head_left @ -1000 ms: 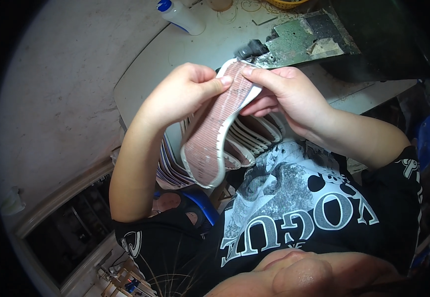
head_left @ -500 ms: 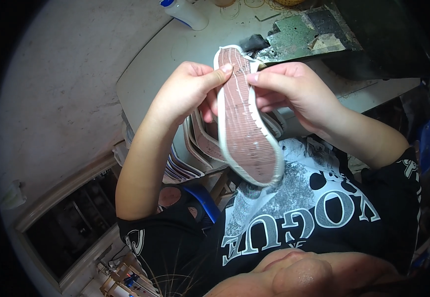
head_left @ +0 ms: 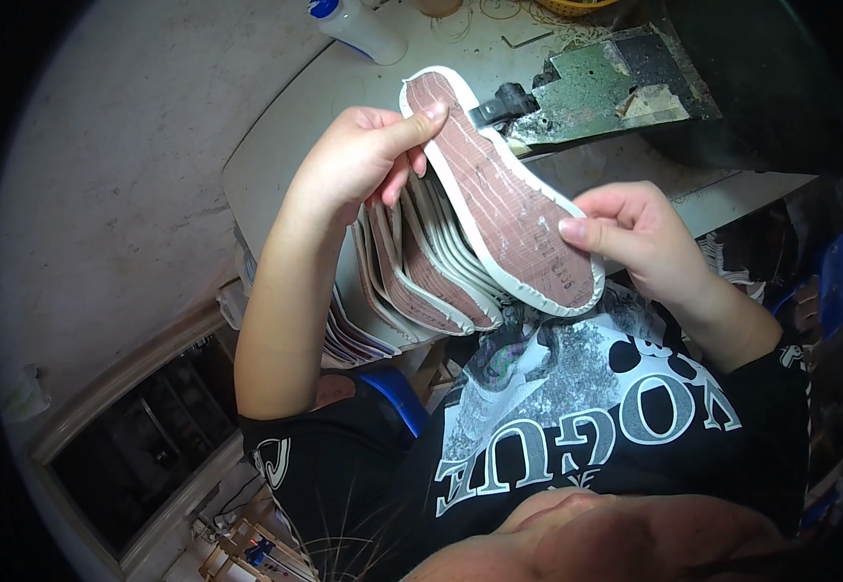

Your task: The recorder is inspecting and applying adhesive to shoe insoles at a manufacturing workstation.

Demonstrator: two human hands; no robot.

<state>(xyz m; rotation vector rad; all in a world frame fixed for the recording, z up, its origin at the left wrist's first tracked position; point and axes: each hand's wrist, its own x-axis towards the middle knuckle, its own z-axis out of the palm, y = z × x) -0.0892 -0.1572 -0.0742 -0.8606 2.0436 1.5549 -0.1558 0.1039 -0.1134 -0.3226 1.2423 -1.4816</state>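
A pinkish-brown shoe insole (head_left: 513, 209) with a white binding round its edge is stretched between my hands, slanting from upper left to lower right. My left hand (head_left: 368, 155) pinches its far, narrower end, thumb on the upper face. At the near, wider end my right hand (head_left: 635, 228) grips the right edge between thumb and fingers. Beside a small black machine part (head_left: 506, 105), the insole's inner edge lies close or touching; which of the two I cannot tell. Under the held one, a row of similar white-edged insoles (head_left: 431, 276) leans along the table's near edge.
A green, worn machine plate (head_left: 591, 97) lies on the pale table (head_left: 281, 141). Behind stand a white bottle with a blue cap (head_left: 361, 29), a hex key (head_left: 528, 40) and a yellow basket (head_left: 576, 6). Blue seats (head_left: 394, 396) show below the table.
The insole has turned, its wide end swinging right and its narrow end moving up and left. My right hand has slid from the narrow part to the wide end.
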